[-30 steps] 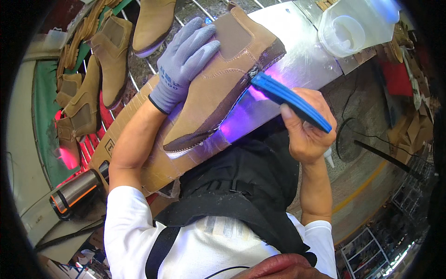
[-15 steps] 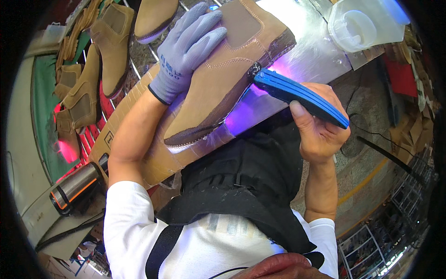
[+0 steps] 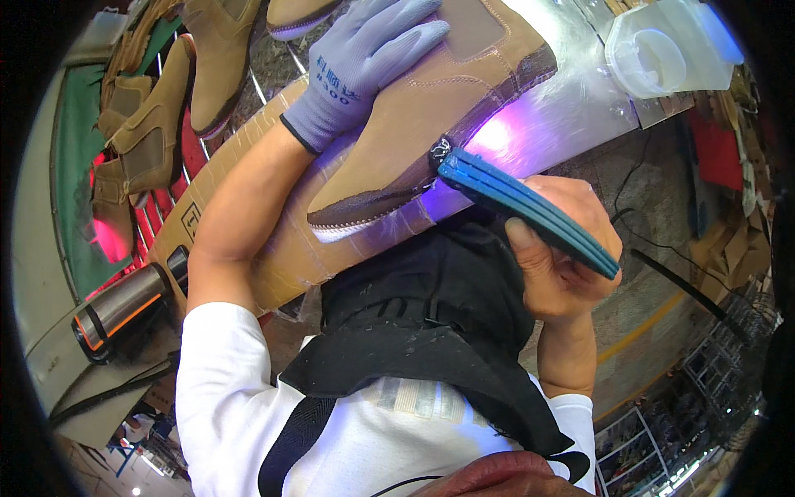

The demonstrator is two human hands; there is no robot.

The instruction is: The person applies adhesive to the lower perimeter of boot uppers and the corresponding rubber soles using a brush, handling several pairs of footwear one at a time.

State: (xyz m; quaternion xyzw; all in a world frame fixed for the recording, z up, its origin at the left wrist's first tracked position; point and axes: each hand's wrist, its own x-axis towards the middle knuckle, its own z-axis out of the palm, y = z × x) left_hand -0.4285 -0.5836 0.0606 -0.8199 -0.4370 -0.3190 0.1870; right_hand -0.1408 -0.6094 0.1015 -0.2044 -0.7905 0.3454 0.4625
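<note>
Gloved in grey, the left hand (image 3: pixel 356 65) lies flat over the far-left side of a tan ankle boot (image 3: pixel 406 141), palm down, its fingers stretched out and slightly apart, pinching nothing. That hand is the nearer one, in direct contact with the upper. The boot rests on its side on a work board, taped cardboard (image 3: pixel 277 263) to the left and a shiny metallic sheet (image 3: pixel 592 112) to the right. Its long axis runs from the toe, near left, to the heel, far right, so the dark band (image 3: pixel 389 197) along its lower edge faces near and right.

To the right, the bare right hand (image 3: pixel 571 248) is closed around the blue handle of a brush (image 3: pixel 530 214), thumb along the near side. The boot lies left and far of this hand, which meets it only through the dark brush head, set against the band.

Compared with half a second ago, the brush head has slid along the band toward the toe, while the left hand keeps about the same place on the boot.
</note>
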